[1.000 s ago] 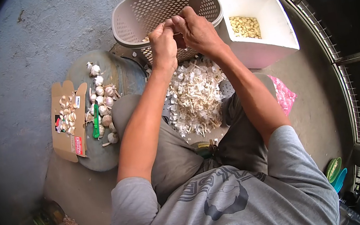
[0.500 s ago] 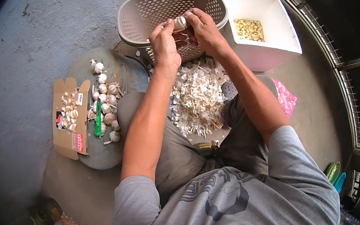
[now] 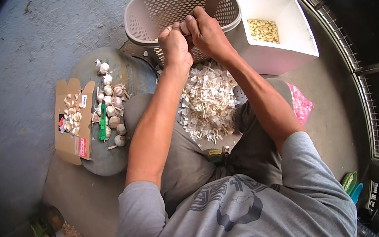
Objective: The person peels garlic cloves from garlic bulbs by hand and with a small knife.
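Above the near rim of a taupe perforated basket [image 3: 139, 37], both hands are closed together around a garlic bulb [image 3: 184, 28], mostly hidden by the fingers. My left hand [image 3: 175, 47] grips it from the left with curled fingers. My right hand [image 3: 208, 33] presses on it from the right, thumb and fingers bent over it. Below the wrists lies a heap of garlic skins and stalks [image 3: 209, 101] between my legs. Whole garlic bulbs [image 3: 108, 90] sit on a round grey surface to the left, with a green cutter [image 3: 102, 123] on top of them.
Peeled cloves [image 3: 263, 30] lie inside a white foam box [image 3: 282, 52] right of the basket. At left, an open cardboard box [image 3: 69, 145] holds garlic pieces [image 3: 72, 116]. A pink bag [image 3: 300, 103] lies beside my right leg. A metal grille [image 3: 361, 75] runs along the right.
My hands have drawn closer together, and my right hand has turned over the garlic bulb, which showed clearly before and is now mostly covered.
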Demonstrator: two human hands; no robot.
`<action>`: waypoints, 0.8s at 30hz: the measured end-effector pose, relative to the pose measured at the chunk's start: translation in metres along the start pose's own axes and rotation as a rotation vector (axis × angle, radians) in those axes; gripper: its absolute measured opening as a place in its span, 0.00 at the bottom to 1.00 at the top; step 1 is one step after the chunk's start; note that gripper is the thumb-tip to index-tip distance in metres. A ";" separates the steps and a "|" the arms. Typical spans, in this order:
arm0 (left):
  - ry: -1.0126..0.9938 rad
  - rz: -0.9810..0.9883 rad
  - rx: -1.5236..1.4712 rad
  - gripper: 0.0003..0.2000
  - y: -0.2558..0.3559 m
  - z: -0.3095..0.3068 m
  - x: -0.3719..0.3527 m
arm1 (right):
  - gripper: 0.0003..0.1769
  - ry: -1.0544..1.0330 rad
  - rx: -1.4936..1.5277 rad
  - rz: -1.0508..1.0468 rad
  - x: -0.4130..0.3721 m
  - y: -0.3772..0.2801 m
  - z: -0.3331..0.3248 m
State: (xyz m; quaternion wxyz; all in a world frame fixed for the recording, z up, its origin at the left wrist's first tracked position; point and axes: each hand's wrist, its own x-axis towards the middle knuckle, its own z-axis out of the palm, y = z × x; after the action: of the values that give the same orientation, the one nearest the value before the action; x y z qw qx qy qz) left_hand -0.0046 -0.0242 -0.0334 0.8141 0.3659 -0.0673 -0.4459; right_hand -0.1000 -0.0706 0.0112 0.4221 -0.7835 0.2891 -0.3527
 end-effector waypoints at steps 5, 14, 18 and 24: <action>-0.041 0.005 0.009 0.11 0.001 0.010 -0.007 | 0.14 0.122 -0.103 -0.149 0.006 0.020 0.009; -0.009 0.186 0.133 0.10 -0.001 0.017 -0.007 | 0.14 0.056 -0.297 -0.124 0.006 0.018 -0.002; -0.143 -0.011 0.154 0.12 0.009 0.010 -0.010 | 0.13 -0.046 0.043 -0.003 0.012 0.024 -0.013; -0.149 -0.140 0.168 0.14 0.040 0.021 -0.022 | 0.15 0.173 -0.066 -0.368 0.008 -0.044 -0.052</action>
State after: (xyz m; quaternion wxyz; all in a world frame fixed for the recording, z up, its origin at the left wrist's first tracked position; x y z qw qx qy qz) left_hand 0.0002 -0.0047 0.0130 0.7403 0.4023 -0.1388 -0.5204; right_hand -0.1295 -0.0793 0.0725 0.2980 -0.8033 0.1876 -0.4802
